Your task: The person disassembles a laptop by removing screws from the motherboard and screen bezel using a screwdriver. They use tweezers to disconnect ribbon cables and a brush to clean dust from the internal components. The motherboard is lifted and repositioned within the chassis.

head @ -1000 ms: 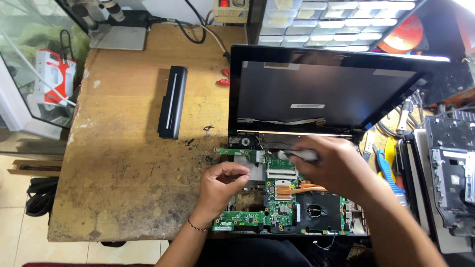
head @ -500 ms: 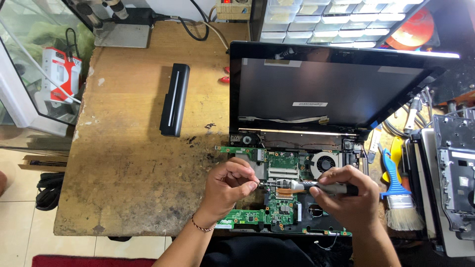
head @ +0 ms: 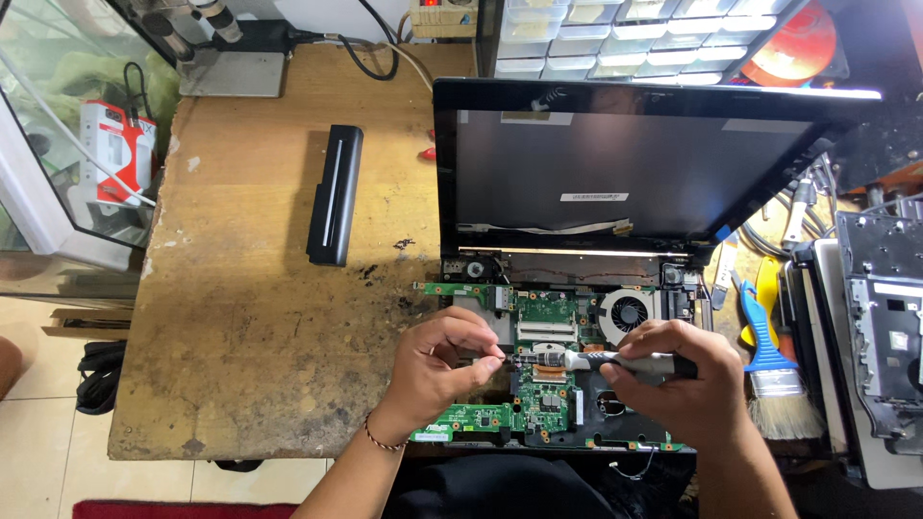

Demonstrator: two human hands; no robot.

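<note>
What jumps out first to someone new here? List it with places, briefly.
At the table's near right edge lies an opened laptop with its green circuit board and round fan laid bare. Over the board, the right hand holds a grey screwdriver level, and the left hand pinches at its tip. A black battery bar lies alone on the worn wooden table, left of the screen.
</note>
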